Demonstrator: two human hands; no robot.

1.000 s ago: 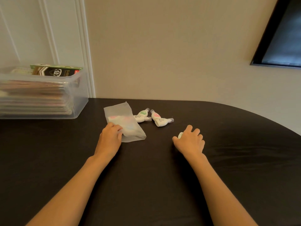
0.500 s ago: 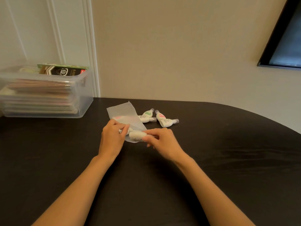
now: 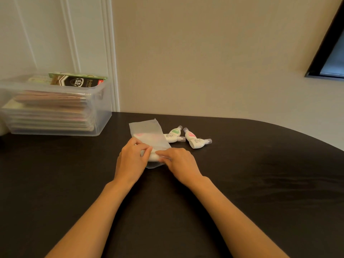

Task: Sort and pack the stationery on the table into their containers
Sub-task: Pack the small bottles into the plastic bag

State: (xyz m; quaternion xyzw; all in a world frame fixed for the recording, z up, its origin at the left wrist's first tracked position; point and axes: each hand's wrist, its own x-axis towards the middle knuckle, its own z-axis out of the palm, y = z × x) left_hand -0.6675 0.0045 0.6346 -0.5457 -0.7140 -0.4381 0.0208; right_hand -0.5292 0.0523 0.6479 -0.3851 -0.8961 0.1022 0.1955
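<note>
Where the dark table (image 3: 242, 183) meets the beige wall, a clear plastic bin (image 3: 101, 116) stands at the far left, filled with a stack of flat packets. A green-and-black box (image 3: 78, 81) printed "0.5 mm" lies on top of the stack. A dark-framed window (image 3: 329, 58) cuts into the upper right corner, well away from the work.

Near the table's middle lies a frosted pouch (image 3: 147, 131), with its far end pointing toward the wall and its near end toward the person. Faint pink shapes show through its skin. The left hand (image 3: 130, 161) pinches the pouch's near end between thumb and fingertips. The right hand (image 3: 181, 162) comes in from the other side, fingers curled around a small white dispenser (image 3: 153, 157) at the pouch's mouth. The two hands almost touch there and cover most of the opening, so how far in the dispenser sits cannot be told.

Just right of the pouch, a few more loose white dispensers with clear caps lie on the table — a green-marked dispenser (image 3: 175, 131) close against the pouch's right edge, and a pink-marked dispenser (image 3: 190, 135) a little further right. Nothing lies between them and the right hand.
</note>
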